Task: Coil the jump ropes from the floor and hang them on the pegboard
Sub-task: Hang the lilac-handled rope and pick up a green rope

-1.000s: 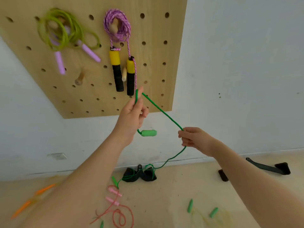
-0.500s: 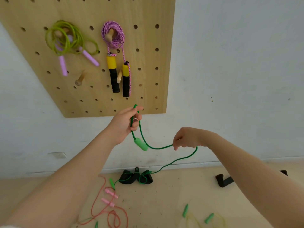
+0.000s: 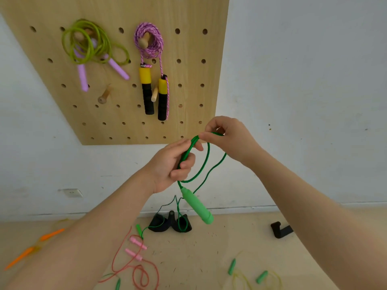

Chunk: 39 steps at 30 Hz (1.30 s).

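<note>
1. The left hand [image 3: 169, 164] is gripping the green jump rope [image 3: 204, 164] at the centre of the view, its fingers curled round a doubled run of cord while one green handle [image 3: 196, 207] is dangling just below, toward 5 o'clock.
2. The right hand [image 3: 228, 136] is pinching the top of the loop between thumb and fingertips, just beside the left hand's fingertips at its 1 o'clock — apparently laying a turn into the left hand's hold.
3. The rest of the cord is trailing down to the floor [image 3: 240, 243] at 6 o'clock, passing over a black object [image 3: 170, 223] by the wall and ending at the second green handle [image 3: 138, 228] near the pink-handled rope [image 3: 136, 248].
4. The pegboard [image 3: 188, 59] is sitting at 11 o'clock, with a bare wooden peg [image 3: 104, 95] open beside two hung ropes.
5. Risks, as I judge them: the trailing cord may be snagging on the black object or the pink rope as it is drawn up; a loose hold could be letting the loops slip apart; the swinging handle may be tugging the coil uneven.
</note>
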Available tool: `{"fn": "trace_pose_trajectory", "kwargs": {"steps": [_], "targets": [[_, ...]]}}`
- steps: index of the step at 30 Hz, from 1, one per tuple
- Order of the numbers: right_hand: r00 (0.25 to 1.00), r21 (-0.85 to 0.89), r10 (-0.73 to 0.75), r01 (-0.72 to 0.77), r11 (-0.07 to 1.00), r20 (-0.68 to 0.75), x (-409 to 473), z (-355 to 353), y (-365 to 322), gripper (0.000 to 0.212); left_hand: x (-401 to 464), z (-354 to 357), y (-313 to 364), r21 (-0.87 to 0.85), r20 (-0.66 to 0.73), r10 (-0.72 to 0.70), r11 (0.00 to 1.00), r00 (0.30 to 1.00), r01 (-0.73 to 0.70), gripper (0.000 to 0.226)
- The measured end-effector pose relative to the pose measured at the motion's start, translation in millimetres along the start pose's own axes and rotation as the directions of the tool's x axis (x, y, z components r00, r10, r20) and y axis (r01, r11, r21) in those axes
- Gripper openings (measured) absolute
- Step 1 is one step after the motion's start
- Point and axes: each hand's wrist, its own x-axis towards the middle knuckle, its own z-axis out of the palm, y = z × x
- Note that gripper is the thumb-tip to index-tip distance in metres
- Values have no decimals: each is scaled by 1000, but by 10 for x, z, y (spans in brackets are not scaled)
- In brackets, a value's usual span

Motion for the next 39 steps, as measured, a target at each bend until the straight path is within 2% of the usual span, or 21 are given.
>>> {"fn": "trace_pose_trajectory", "kwargs": {"steps": [1,3,6,8,11,14,17,19,23,25,27,29,33,36,37,39], "targets": [[1000,37,11,-10,999,-6,-9,52,28,11,-35,-44,-6,-1,1,8,1000,1000,-8,33],[997,144,2,-13,989,75,-38,132,15,8,-115,-125,-23,9,8,39,999,999,-39,31],[959,214,-46,-15,977,281,-65,225,-99,17,-200,-262,-71,-25,32,138,990,990,-138,30],[947,198,-58,-7,980,316,-35,310,-176,25,-252,-372,-78,-113,27,186,977,982,-182,32],[976,250,74,-125,960,204,58,454,-216,35,-348,-523,-27,-318,2,240,921,971,-227,34],[971,321,146,-201,925,187,105,634,-272,36,-463,-679,34,-400,-30,220,891,975,-213,40],[981,308,143,-178,935,130,209,836,-360,36,-561,-854,127,-402,-20,203,895,979,-194,33],[982,287,177,-187,939,60,317,924,-427,31,-623,-989,212,-346,-36,192,918,981,-193,26],[960,251,244,-205,946,-136,487,1008,-493,28,-718,-1267,341,-289,9,170,944,985,-160,40],[951,201,254,-218,955,-174,491,1104,-480,28,-744,-1384,375,-291,45,192,941,980,-171,38],[963,79,255,-248,965,-84,465,1258,-432,31,-740,-1479,395,-313,77,269,921,960,-233,31],[950,-125,282,-266,956,136,437,1437,-394,33,-720,-1552,416,-308,22,314,905,949,-292,34],[777,-337,343,-179,924,528,346,1784,-475,35,-631,-1818,431,-308,-230,281,887,932,-343,42],[627,-372,322,-55,927,709,300,1936,-722,45,-629,-2171,372,-284,-376,174,914,910,-291,44],[609,-356,283,-1,935,741,306,1961,-842,43,-640,-2288,336,-235,-393,146,939,908,-253,46],[633,-265,150,90,960,759,359,1997,-1063,31,-667,-2464,261,-61,-384,122,986,915,-157,48]]}}
